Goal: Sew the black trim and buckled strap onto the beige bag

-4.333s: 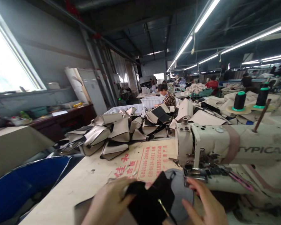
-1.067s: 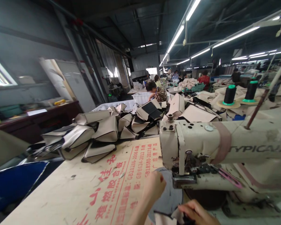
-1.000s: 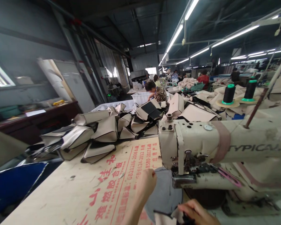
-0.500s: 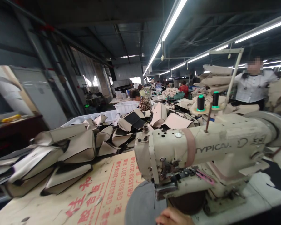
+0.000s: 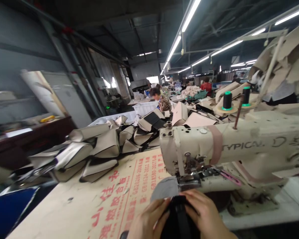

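At the bottom of the view my left hand (image 5: 149, 220) and my right hand (image 5: 205, 215) both grip a black fabric piece (image 5: 178, 217), holding it just in front of the sewing machine's presser foot (image 5: 189, 181). A grey rounded pad (image 5: 164, 188) lies on the bed under the machine head. The cream sewing machine (image 5: 229, 149), marked TYPICAL, stretches off to the right. The lower part of the black piece runs out of the frame.
A heap of beige and black sewn bag parts (image 5: 97, 149) covers the table's far left. The plywood tabletop (image 5: 109, 202) bears red printed characters. Two black thread cones (image 5: 226, 99) stand behind the machine. A blue bin (image 5: 7, 209) sits at lower left. Other people work farther back.
The camera swung right and back again. My left hand, out of view half a second ago, is back. Both hands now hold the black piece at the presser foot.
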Available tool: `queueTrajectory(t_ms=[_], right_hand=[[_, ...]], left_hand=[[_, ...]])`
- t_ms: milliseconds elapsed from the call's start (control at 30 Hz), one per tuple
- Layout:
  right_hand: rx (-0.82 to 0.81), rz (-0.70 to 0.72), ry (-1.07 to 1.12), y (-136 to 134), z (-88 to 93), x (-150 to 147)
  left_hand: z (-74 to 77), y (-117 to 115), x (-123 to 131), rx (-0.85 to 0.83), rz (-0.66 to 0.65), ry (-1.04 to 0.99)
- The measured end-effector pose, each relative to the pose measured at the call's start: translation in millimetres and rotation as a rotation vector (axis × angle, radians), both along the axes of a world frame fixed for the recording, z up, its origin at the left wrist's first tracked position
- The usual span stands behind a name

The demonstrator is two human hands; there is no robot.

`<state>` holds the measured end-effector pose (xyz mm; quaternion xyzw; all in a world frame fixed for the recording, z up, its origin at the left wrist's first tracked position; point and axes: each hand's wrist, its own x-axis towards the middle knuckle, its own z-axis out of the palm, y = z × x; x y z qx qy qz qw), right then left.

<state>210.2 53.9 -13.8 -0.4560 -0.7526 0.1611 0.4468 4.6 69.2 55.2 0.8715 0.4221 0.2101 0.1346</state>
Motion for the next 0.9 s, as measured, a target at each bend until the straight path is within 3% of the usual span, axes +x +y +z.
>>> queueTrajectory(t_ms=[233,433,533,733,900], right_hand=[[-0.031,0.133,-0.018,-2.1,8.5,-1.0],[-0.156,0.262,-0.033,-1.2,16.4,3.9],[-0.215,0.262,-0.014,-1.7,11.9,5.9],[-0.264,0.194,-0.034,-3.5,-1.6,6.2],[-0.215,0.16,0.012,-4.8,-2.2,2.4]], left_hand=[[6.3,-2.1,4.0,-0.161,0.021,-0.08],[3.2,-1.4,0.9,-0.201,-0.13,-0.104],[-3.8,-3.2,4.8,-0.173,-0.14,-0.119],[-23.7,-7.6,14.1,-0.027,0.026,-0.242],[-20.6,-1.8,10.0,-0.015,-0.171,-0.162]])
